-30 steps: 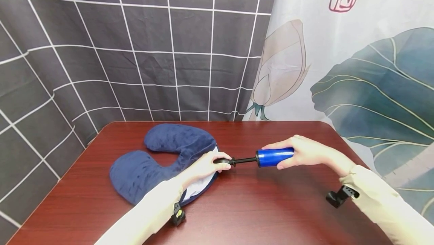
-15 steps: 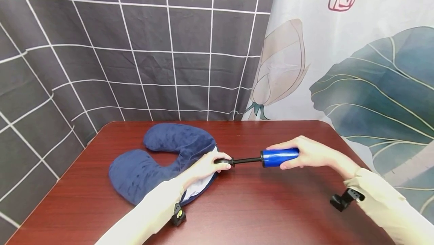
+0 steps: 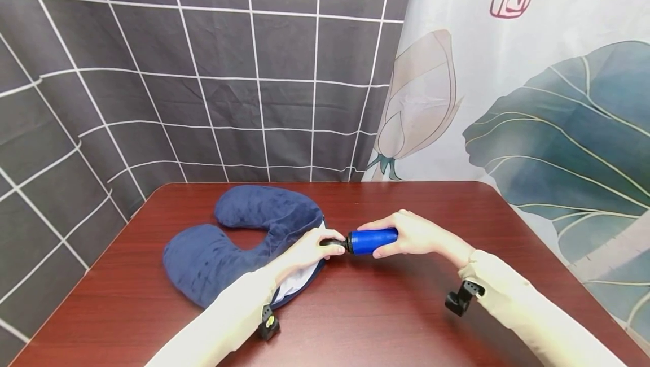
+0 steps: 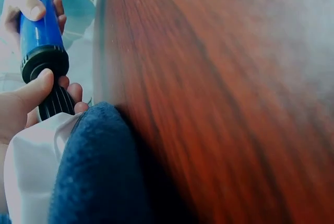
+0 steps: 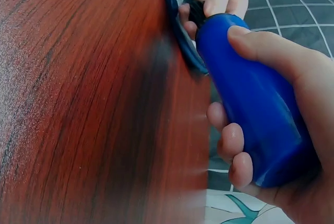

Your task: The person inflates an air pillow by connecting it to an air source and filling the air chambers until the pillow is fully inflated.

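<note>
A hand pump with a blue barrel [image 3: 374, 241] and a black ribbed end [image 4: 56, 101] lies level between my hands. My left hand [image 3: 307, 249] grips the black end beside the pillow's white inner part. Around the blue barrel curl the fingers and thumb of my right hand [image 3: 413, 234]. The barrel sits right up against the black end, with no rod showing between them. A navy plush U-shaped neck pillow [image 3: 208, 262] rests on the table under my left forearm. White lining [image 4: 34, 166] shows along its open edge. Where the pump's tip meets the pillow is hidden by my left hand.
The dark red wooden table [image 3: 365, 316] reaches back to a dark gridded curtain [image 3: 213, 62]. A pale curtain with leaf prints [image 3: 563, 124] hangs at the right. Each wrist wears a black camera mount [image 3: 463, 298].
My right hand first drew slightly right, then moved left with the blue barrel. The black rod that showed earlier has slid inside the barrel. My left hand stays in place.
</note>
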`<state>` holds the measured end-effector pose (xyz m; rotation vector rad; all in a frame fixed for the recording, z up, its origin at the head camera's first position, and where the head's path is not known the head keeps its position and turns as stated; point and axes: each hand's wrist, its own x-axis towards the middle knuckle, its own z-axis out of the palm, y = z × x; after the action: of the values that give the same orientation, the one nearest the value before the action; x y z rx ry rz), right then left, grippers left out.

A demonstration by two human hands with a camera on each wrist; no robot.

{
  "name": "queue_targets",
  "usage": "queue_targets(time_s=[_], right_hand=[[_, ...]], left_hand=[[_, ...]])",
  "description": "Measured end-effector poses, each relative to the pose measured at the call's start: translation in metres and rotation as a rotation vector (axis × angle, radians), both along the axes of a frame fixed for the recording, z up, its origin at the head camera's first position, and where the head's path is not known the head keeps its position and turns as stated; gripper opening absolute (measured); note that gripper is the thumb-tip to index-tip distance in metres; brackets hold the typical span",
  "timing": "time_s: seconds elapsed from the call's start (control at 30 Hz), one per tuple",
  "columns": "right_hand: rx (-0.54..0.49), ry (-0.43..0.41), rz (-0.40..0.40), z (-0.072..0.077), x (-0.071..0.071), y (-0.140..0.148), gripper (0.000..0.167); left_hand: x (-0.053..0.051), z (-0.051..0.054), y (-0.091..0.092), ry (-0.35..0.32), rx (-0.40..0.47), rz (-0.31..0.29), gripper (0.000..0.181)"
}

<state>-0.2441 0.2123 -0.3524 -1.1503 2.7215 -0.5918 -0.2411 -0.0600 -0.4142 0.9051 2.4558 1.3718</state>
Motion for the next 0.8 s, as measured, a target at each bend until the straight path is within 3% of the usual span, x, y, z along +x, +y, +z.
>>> queue_targets(time_s=[0.33,0.8], right_hand=[[0.038,0.022,0.013,0.005,-0.001,0.016,0.060],[0.018,-0.150,-0.127,0.033,0.010,0.080,0.059]], left_hand=[[-0.003,-0.007,-0.004,-0.040,0.030,-0.001,0.025],[-0.002,-0.006,-0.003,-0.069,0.038,0.005,0.025]])
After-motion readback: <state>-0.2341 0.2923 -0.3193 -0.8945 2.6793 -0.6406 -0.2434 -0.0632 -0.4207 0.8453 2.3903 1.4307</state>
